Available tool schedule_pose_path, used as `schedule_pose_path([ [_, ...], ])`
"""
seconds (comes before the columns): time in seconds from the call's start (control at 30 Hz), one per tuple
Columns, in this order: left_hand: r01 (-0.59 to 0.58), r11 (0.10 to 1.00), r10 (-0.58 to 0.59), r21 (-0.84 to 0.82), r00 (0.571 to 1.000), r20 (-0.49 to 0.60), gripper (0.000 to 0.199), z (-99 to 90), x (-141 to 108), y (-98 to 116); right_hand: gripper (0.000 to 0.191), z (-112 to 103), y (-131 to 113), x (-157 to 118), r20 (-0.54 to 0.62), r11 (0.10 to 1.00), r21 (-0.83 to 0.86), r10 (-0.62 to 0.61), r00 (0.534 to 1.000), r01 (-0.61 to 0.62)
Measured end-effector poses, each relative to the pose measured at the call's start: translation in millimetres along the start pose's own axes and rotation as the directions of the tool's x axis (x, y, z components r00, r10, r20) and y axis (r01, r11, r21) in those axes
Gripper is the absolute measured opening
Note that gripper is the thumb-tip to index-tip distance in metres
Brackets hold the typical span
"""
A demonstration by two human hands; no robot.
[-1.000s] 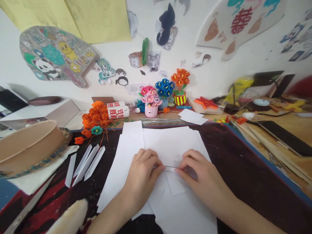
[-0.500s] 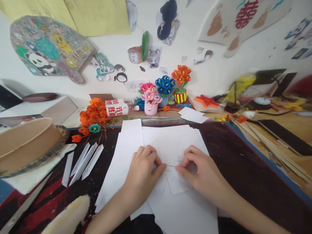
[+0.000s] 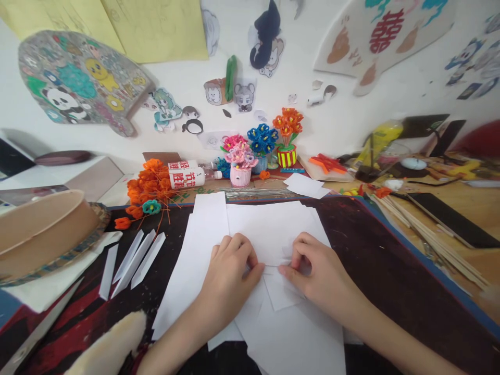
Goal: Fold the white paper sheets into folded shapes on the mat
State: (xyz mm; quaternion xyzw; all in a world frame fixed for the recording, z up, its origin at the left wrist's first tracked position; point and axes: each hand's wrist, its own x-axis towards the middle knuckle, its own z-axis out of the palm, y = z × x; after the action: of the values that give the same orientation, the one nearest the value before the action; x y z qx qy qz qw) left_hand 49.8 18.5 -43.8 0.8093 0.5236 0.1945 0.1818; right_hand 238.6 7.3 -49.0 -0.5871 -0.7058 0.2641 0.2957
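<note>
Single head-worn view, facing forward and down: flat white paper sheets (image 3: 297, 336) close below, white picture-covered wall (image 3: 234, 31) beyond.

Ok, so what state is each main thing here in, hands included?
Left hand: pinching small white paper.
Right hand: pinching the same paper.
Small white paper: between the thumbs; folding unclear.
White sheets: flat, overlapping.
Four paper strips: lying loose, some creased lengthwise.
Plastic bottles: on their sides, near one capped.
Striped pot: upright, holding orange flowers.
Black phone: flat, screen dark.
Metal blade: flat, partly out of frame.
</note>
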Motion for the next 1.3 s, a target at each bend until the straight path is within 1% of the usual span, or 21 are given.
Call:
schedule_pose_path([
  [0.13, 0.030, 0.999, -0.030, -0.011, 1.000, -0.002, 0.011, -1.6, -0.9, 0.9, 0.029, -2.7, 0.8, 1.6, 0.013, 0.999, -0.028, 0.022, 1.000, -0.022],
  [0.37, 0.066, 0.997, -0.064, -0.041, 0.997, 0.043, 0.011, -4.1, -0.6, 1.5, 0.019, -4.7, -1.2, 3.1, 0.043, 1.000, -0.027, 0.014, 0.999, -0.012],
  [0.67, 0.012, 0.996, -0.005, -0.093, 0.997, 0.071, 0.010, -8.5, 0.7, -4.0, 0.015, -9.8, 3.8, 4.1, 0.118, 1.000, -0.030, 0.004, 0.993, -0.001],
  [0.87, 0.022, 0.970, 0.008, -0.242, 0.992, 0.123, 0.014, -19.6, 0.4, -7.2, 0.013, -11.7, 4.9, 3.2, 0.133, 1.000, -0.010, -0.003, 0.991, 0.005],
  [0.97, 0.041, 0.954, -0.012, -0.296, 0.995, 0.098, 0.014, -23.4, -0.4, -7.2, 0.018, -11.1, 4.7, 2.4, 0.121, 1.000, -0.005, 0.000, 0.993, 0.000],
  [1.1, 0.050, 0.954, -0.033, -0.295, 0.998, 0.062, 0.019, -22.0, -0.7, -5.9, 0.024, -10.3, 3.6, 1.0, 0.128, 1.000, 0.019, -0.008, 0.992, 0.006],
  [1.17, 0.026, 0.960, -0.014, -0.279, 0.999, 0.045, 0.019, -19.6, -2.7, -6.1, 0.026, -10.1, 3.1, 0.6, 0.125, 1.000, 0.025, -0.012, 0.992, 0.009],
  [1.2, -0.006, 0.964, 0.013, -0.266, 1.000, 0.025, 0.018, -18.3, -4.5, -6.5, 0.028, -9.9, 3.0, 0.5, 0.122, 1.000, 0.026, -0.013, 0.992, 0.010],
  [1.27, -0.123, 0.975, 0.116, -0.186, 0.992, -0.050, 0.017, -15.7, -9.5, -7.4, 0.030, -9.4, 3.3, 0.5, 0.124, 0.999, 0.027, -0.019, 0.992, 0.016],
  [1.3, -0.208, 0.972, 0.199, -0.106, 0.976, -0.087, 0.018, -14.7, -12.2, -7.7, 0.030, -9.1, 3.7, 0.5, 0.126, 0.999, 0.027, -0.024, 0.992, 0.021],
])
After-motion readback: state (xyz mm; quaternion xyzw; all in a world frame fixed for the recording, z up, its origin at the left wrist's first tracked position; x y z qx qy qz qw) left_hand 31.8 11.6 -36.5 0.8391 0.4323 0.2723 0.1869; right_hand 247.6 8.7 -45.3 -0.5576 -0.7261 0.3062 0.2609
